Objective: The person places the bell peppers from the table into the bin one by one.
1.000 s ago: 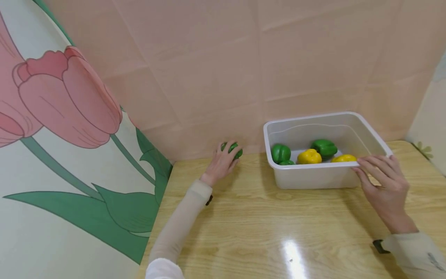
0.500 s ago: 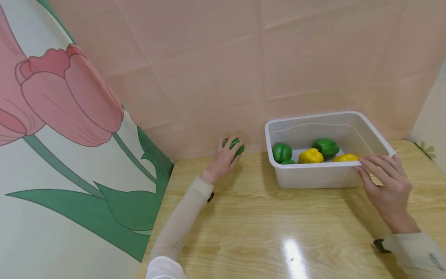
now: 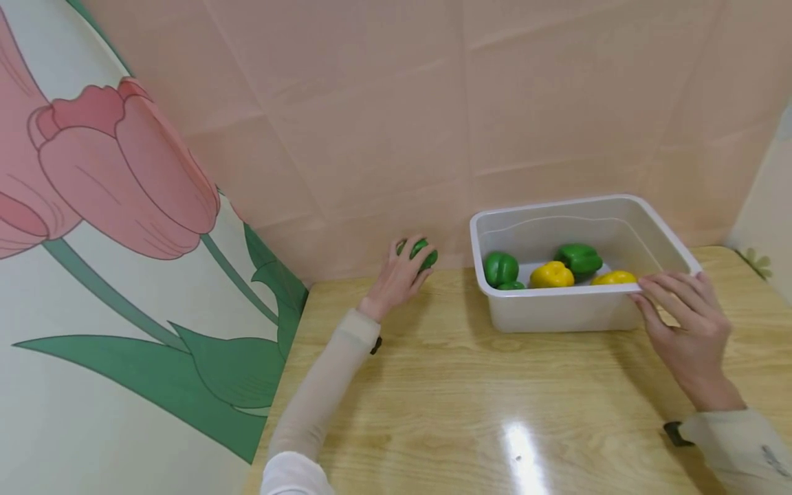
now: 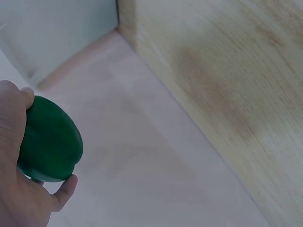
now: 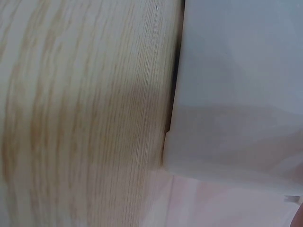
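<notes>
A glossy green bell pepper (image 4: pixel 49 139) sits in the grip of my left hand (image 3: pixel 394 280), left of the bin and close to the pink backdrop; fingers and thumb curl round it in the left wrist view. At the bin's front right corner, my right hand (image 3: pixel 693 326) holds the rim, fingers over it and thumb against the outer wall. The pale grey plastic bin (image 3: pixel 563 313) stands upright on the table. Inside lie green peppers (image 3: pixel 579 259) and yellow peppers (image 3: pixel 552 275), some partly hidden by the front wall. The right wrist view shows mostly the bin's outer wall (image 5: pixel 236 94).
The wood-grain table (image 3: pixel 445 399) runs back to a pink cloth backdrop (image 3: pixel 371 137). A tulip-patterned wall panel (image 3: pixel 142 275) borders the left side, and a pale wall (image 3: pixel 764 213) the right.
My left hand has risen slightly and shifted a little right with the green bell pepper. The right hand keeps its hold on the bin's rim.
</notes>
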`<state>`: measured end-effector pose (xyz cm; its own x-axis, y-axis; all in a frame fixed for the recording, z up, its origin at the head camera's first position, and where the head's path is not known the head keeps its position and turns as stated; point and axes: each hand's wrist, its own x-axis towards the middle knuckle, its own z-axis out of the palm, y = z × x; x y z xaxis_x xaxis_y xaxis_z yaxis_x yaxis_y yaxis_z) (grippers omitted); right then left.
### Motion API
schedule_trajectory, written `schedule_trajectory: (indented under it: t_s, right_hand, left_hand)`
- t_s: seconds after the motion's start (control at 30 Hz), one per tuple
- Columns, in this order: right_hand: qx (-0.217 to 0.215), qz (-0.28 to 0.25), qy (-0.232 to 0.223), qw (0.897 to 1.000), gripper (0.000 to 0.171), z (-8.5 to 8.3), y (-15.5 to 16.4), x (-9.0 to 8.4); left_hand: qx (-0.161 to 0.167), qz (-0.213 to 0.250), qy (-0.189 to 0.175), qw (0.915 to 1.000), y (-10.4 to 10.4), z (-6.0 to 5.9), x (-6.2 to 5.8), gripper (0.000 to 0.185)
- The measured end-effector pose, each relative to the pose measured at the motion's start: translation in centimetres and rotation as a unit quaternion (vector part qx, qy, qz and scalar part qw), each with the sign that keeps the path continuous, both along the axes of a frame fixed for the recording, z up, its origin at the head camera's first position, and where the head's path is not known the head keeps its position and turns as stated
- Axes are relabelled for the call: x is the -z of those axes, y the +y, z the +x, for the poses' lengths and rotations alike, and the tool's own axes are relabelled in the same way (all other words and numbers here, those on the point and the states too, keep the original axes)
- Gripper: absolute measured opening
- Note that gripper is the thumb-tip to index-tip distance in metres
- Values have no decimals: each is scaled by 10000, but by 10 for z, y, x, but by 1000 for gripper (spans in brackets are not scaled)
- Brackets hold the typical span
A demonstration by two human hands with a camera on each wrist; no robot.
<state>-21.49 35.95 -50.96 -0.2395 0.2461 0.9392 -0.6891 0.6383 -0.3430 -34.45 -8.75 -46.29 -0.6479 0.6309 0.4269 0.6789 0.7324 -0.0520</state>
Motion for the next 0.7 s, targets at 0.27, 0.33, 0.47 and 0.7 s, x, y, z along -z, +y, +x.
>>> schedule_trajectory:
  t_s: [0.27, 0.33, 0.47, 0.7]
  right_hand:
    - [22, 35, -29, 10000, 26, 0, 1, 1]
    - [15, 34, -20, 10000, 26, 0, 2, 1]
    - [-16, 9, 2, 10000, 25, 0, 2, 2]
    - [-34, -1, 8, 10000, 24, 0, 1, 1]
  left_hand:
    - [96, 105, 55, 9999, 3, 1, -9, 47]
    - [100, 111, 47, 9999, 3, 1, -11, 47]
    - [91, 96, 56, 9999, 4, 0, -14, 46]
    - [75, 115, 56, 9999, 4, 0, -22, 46]
